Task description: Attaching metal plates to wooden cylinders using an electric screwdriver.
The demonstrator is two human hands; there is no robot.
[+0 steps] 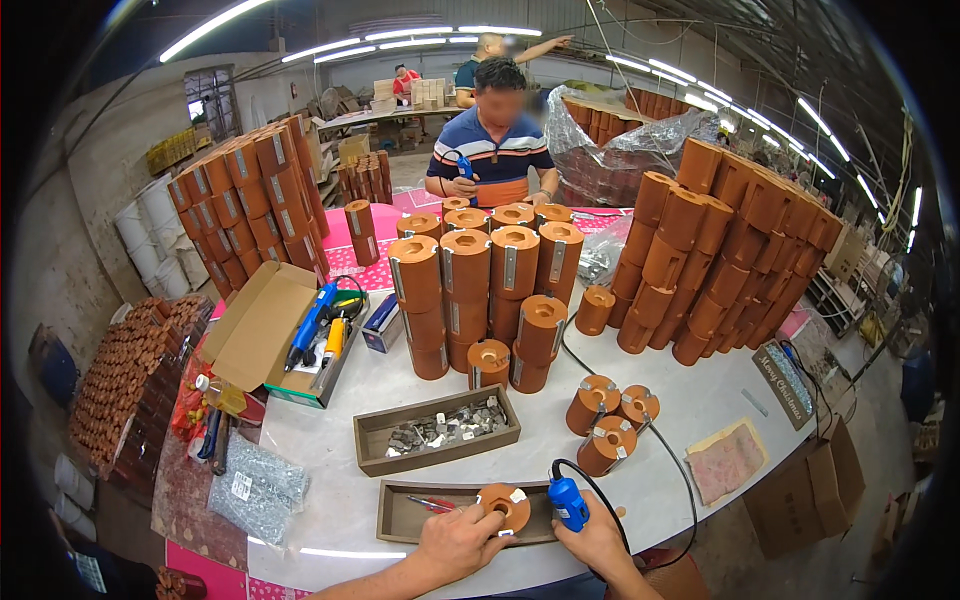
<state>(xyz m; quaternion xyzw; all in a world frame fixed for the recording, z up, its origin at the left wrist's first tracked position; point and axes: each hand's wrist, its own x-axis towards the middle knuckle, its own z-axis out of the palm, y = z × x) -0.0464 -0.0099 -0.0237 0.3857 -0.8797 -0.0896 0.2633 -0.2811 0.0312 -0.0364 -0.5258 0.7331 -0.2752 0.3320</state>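
Note:
My left hand (455,548) grips a short reddish-brown wooden cylinder (503,492), its fingers at the centre hole. Small pale metal pieces sit on the cylinder's top rim. It rests over a long dark wooden tray (400,512), where a red-handled screwdriver (432,503) lies beside it. My right hand (598,542) is closed around a blue corded electric screwdriver (568,500), held upright just right of the cylinder; its tip is hidden. Beyond is a second wooden tray (370,440) with a heap of small metal parts (448,428). Three similar cylinders (607,443) stand to the right.
Stacked cylinders (465,290) with metal strips fill the table's middle; taller stacks (690,250) rise right and left. An open tool box (300,385) stands left, near a plastic bag (262,485). A cloth (725,462) lies right. Across the table, a co-worker (495,150) holds another blue tool.

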